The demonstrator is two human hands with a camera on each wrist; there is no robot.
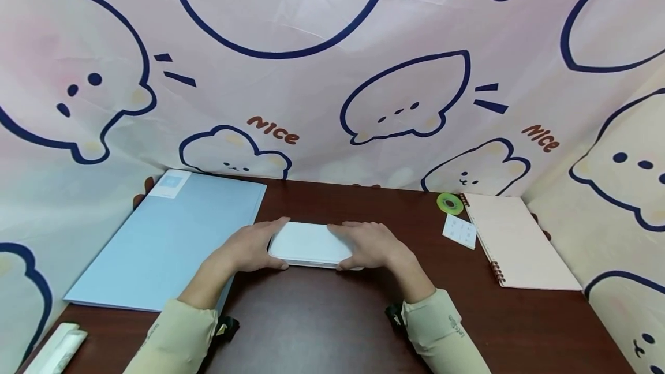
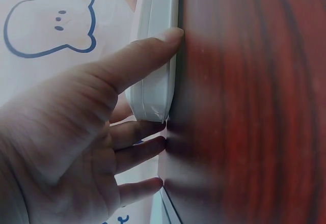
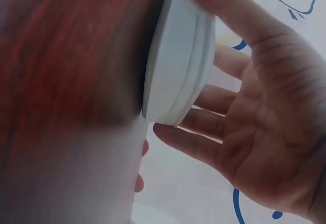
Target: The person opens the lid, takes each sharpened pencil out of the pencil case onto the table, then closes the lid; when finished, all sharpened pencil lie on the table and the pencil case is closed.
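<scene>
A flat white plastic case point(image 1: 309, 241) with rounded corners lies on the dark red-brown table in the middle of the head view. My left hand point(image 1: 254, 245) grips its left end, thumb on the near side and fingers round the far side. At the opposite end my right hand point(image 1: 371, 244) holds it in the same way. A seam runs along the side of the case point(image 2: 155, 89) in the left wrist view. In the right wrist view, the thumb lies against the upper part of the case point(image 3: 178, 66), and its contents are hidden.
A large light-blue folder point(image 1: 176, 235) lies at the left, reaching near my left forearm. A pale packet point(image 1: 57, 348) sits at the front left. On the right are a spiral notebook point(image 1: 525, 241), a green disc point(image 1: 449, 204) and a small white card point(image 1: 459, 231). Printed cloth point(image 1: 322, 97) walls the back.
</scene>
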